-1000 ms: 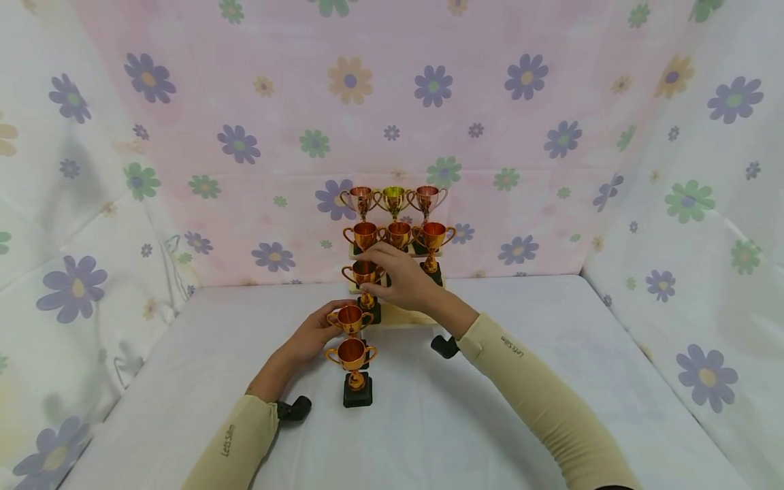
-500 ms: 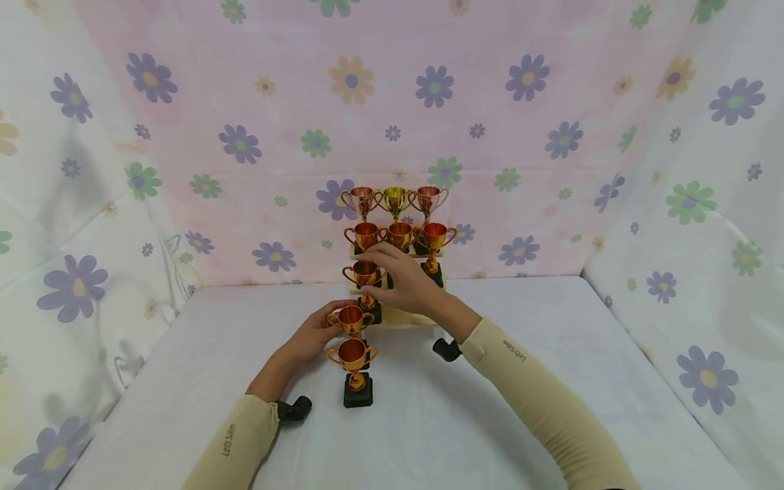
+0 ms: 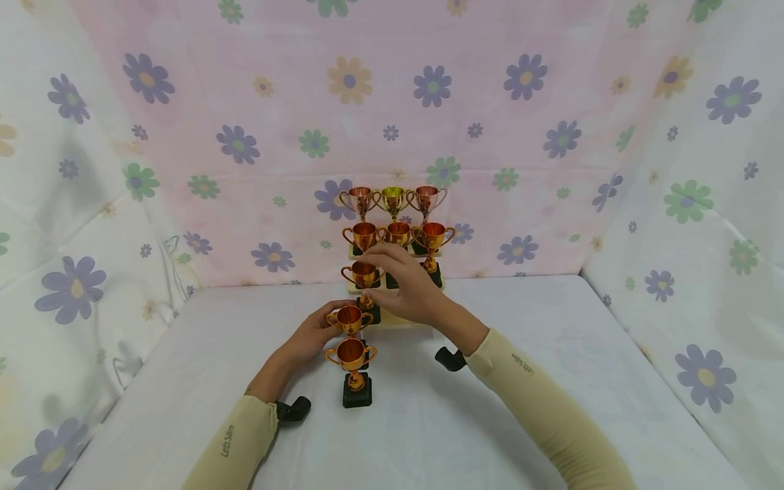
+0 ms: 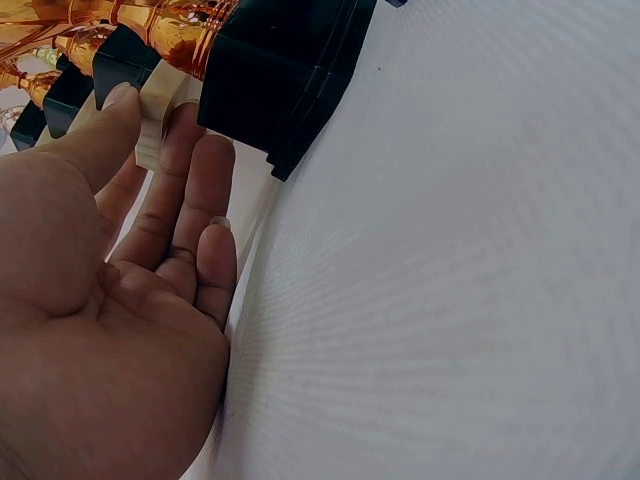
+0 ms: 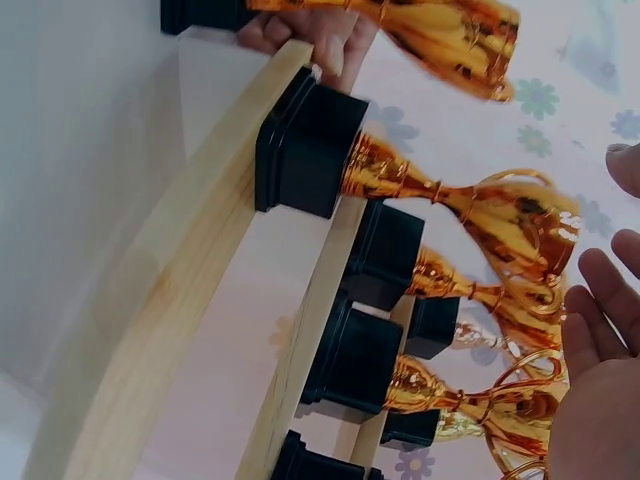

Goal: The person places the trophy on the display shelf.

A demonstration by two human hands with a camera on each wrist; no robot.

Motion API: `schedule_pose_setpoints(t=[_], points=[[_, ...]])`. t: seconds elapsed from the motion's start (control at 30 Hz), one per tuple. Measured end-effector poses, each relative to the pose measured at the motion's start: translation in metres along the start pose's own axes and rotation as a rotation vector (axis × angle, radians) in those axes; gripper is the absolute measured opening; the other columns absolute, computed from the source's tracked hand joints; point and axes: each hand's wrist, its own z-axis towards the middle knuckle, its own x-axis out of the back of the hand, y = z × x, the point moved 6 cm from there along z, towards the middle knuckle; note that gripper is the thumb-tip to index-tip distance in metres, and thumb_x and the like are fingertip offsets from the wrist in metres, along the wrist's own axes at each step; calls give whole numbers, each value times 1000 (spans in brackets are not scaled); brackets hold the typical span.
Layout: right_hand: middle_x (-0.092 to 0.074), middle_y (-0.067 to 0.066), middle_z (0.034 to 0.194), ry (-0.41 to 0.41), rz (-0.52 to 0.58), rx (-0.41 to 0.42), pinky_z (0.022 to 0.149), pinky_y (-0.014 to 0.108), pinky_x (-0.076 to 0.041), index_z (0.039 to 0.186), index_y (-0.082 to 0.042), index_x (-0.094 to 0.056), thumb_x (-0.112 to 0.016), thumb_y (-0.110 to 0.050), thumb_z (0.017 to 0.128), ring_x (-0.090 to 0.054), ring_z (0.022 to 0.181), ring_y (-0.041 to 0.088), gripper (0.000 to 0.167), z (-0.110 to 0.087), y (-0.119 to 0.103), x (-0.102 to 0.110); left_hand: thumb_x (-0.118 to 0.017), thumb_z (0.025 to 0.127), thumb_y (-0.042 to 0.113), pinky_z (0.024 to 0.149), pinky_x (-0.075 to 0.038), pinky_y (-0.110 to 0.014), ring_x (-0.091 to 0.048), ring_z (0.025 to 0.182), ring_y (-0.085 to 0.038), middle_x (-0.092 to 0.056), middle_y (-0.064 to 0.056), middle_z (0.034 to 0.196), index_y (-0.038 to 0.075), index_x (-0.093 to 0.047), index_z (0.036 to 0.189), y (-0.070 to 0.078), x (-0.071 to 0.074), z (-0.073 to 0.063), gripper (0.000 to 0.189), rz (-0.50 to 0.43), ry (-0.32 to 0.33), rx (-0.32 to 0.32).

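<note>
Small orange-gold trophies on black bases stand on a stepped wooden stand point(image 5: 160, 290). On its lowest step, at the left end, is one trophy point(image 3: 364, 274). Beside that cup hovers my right hand point(image 3: 407, 289), thumb and fingers spread; the right wrist view shows a gap between this hand point(image 5: 620, 370) and the trophy point(image 5: 520, 225). My left hand point(image 3: 312, 333) is low at the stand's left end, partly hidden by a trophy point(image 3: 350, 320). In the left wrist view, its thumb and fingers pinch the wooden end point(image 4: 160, 100) of the step.
A second trophy point(image 3: 352, 355) stands on the white table point(image 3: 551, 395) nearest me, just in front of the other loose one. Several trophies fill the upper steps, among them a yellow-gold cup point(image 3: 393, 197) at the top. Flowered cloth point(image 3: 478, 163) hangs behind.
My right hand has shifted slightly right, away from the trophy on the lowest step, and its thumb has come off the cup. The left hand has stayed still.
</note>
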Motion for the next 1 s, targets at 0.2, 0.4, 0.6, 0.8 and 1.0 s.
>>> schedule_pose_setpoints(t=[0.2, 0.4, 0.6, 0.8, 1.0], points=[[-60, 16, 142, 51, -2, 29, 114, 43, -47, 142, -5, -64, -84, -12, 91, -54, 135, 27, 55, -9, -10, 1, -57, 108, 8, 117, -39, -61, -66, 123, -29, -71, -13, 131, 18, -47, 159, 0, 1, -1, 53, -3, 1, 3], [-60, 14, 145, 41, 26, 22, 117, 42, -45, 142, -5, -64, -83, -16, 93, -52, 140, 25, 53, -20, -17, -1, -55, 109, 9, 120, -33, -65, -62, 130, -32, -68, -13, 137, 19, -45, 160, 0, -1, -1, 53, -14, -10, 6], [-62, 11, 143, 28, 76, 56, 114, 41, -47, 141, -6, -65, -83, -14, 93, -54, 138, 24, 53, -29, -21, -9, -55, 109, 9, 120, -33, -65, -62, 132, -33, -67, -13, 140, 19, -46, 160, 1, -2, 0, 53, -12, -9, 4], [-62, 10, 143, 15, 144, 62, 111, 38, -51, 143, -7, -64, -84, -12, 91, -59, 135, 23, 56, -34, -20, -20, -55, 109, 7, 118, -37, -62, -64, 127, -30, -67, -14, 139, 18, -46, 160, 2, -1, -1, 53, 3, -1, 3], [-61, 8, 144, -37, 188, 69, 109, 34, -51, 144, -8, -63, -85, -14, 91, -59, 135, 22, 57, -37, -18, -36, -56, 108, 7, 112, -44, -54, -63, 122, -26, -68, -12, 138, 15, -45, 160, 3, -1, -3, 53, 29, 18, 7]])
